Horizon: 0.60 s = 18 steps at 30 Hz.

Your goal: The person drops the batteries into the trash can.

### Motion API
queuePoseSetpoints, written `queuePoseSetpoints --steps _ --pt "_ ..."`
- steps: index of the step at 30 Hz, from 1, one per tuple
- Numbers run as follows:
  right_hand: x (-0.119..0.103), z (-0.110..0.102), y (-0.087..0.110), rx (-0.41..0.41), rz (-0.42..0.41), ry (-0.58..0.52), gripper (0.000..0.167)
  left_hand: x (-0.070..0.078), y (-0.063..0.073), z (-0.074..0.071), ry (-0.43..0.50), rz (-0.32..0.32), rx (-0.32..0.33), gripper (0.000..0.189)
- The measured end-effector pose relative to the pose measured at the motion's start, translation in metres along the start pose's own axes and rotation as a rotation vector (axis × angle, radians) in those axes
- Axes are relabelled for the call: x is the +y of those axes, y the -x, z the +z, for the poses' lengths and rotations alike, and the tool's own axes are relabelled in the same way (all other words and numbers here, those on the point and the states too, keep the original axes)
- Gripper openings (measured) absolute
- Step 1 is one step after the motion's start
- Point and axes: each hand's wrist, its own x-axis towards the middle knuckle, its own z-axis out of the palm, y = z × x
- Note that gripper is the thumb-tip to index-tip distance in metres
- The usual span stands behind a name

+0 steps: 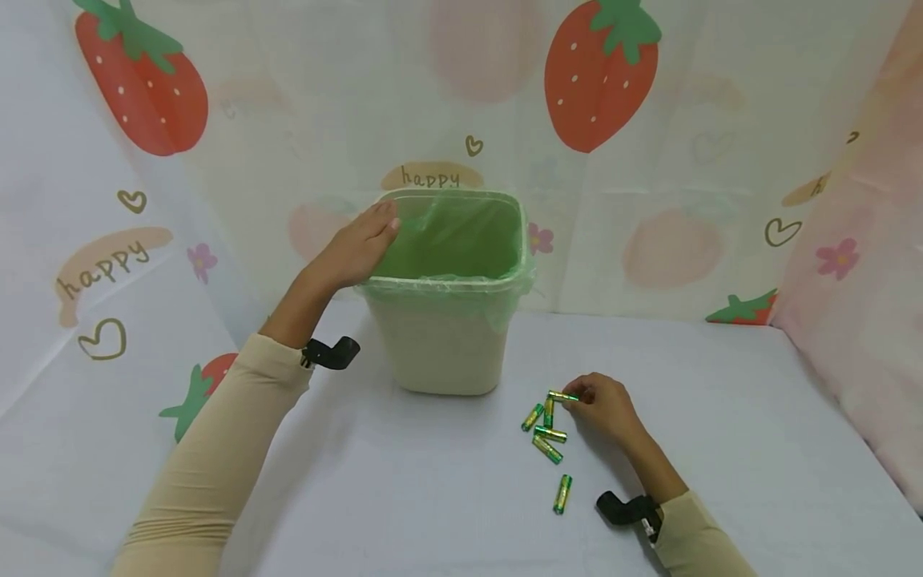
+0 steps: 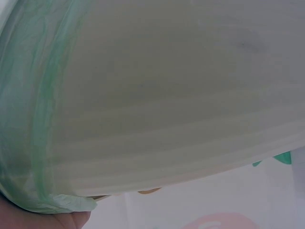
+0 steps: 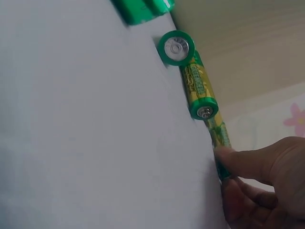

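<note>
My left hand rests against the left rim of a pale waste bin, its fingers lying straight along the edge. A thin green bin liner lines the bin and folds over its rim. In the left wrist view the bin's wall fills most of the picture, and only a bit of the hand shows. My right hand pinches a green and gold battery between thumb and fingers, low over the table. Several loose batteries lie just left of that hand; another battery lies nearer me.
The bin stands on a white-covered table, near its back. Behind it hangs a printed curtain with strawberries and hearts. Each wrist carries a black camera mount, one on the left and one on the right.
</note>
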Motion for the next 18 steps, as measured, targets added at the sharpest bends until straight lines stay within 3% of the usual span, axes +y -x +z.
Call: queuePoseSetpoints --steps 7,12,18 --pt "-0.003 -0.010 -0.007 -0.078 -0.005 0.002 0.011 -0.004 0.001 0.000 0.017 -0.001 0.021 0.060" --pt "-0.010 -0.014 -0.004 -0.125 0.001 -0.065 0.013 -0.006 0.005 0.001 0.025 -0.014 0.010 0.060" --pt "-0.026 -0.025 -0.001 -0.059 -0.034 -0.078 0.013 -0.002 0.002 0.000 0.017 0.005 0.002 0.060"
